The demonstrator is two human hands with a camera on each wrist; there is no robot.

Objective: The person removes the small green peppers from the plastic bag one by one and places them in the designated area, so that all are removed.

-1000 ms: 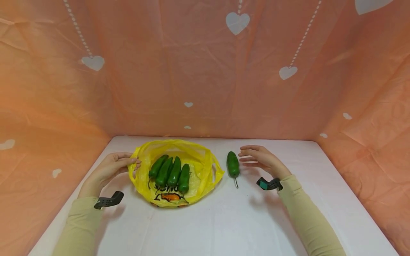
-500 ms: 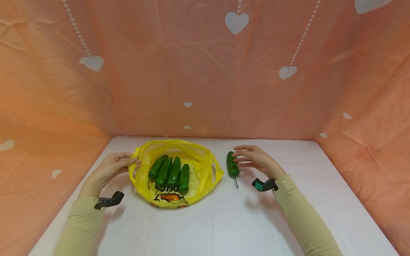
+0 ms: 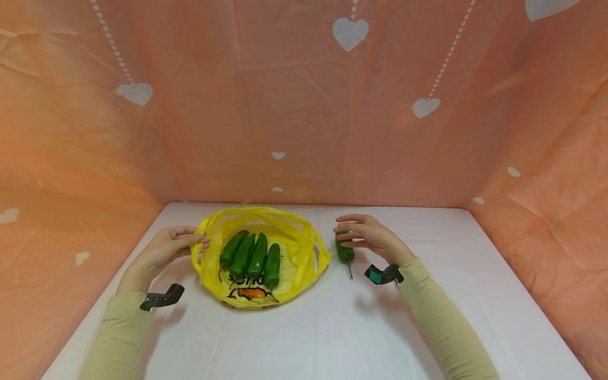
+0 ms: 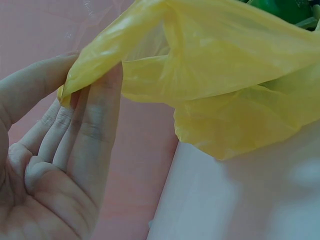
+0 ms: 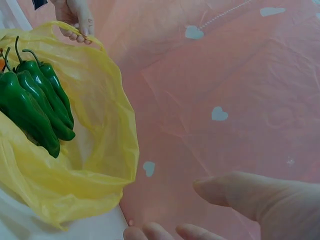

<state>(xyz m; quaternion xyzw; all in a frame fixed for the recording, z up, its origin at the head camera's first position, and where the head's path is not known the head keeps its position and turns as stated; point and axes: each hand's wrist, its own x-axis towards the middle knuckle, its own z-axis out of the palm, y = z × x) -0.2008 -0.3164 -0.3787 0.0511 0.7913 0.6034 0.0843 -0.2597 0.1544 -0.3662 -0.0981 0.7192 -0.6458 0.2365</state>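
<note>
A yellow plastic bag (image 3: 296,274) lies spread on the table with its mouth wide, and several green chili peppers (image 3: 257,256) rest side by side in it. My left hand (image 3: 166,248) pinches the bag's left edge; in the left wrist view, thumb and fingers (image 4: 92,130) meet on the thin yellow plastic. To the right of the bag lies a single green chili pepper (image 3: 345,255), its stem toward me. My right hand (image 3: 370,236) is over this pepper, fingers loosely extended and covering its upper part. In the right wrist view, thumb and fingertips (image 5: 150,232) are spread apart.
A white cloth covers the table (image 3: 285,343). Orange fabric walls (image 3: 304,121) with pale hearts stand at the back and both sides. The bag's right handle (image 3: 323,257) reaches close to the single pepper.
My right hand has moved left, from beside the single pepper to over it. The left hand, the bag and the peppers have stayed in place.
</note>
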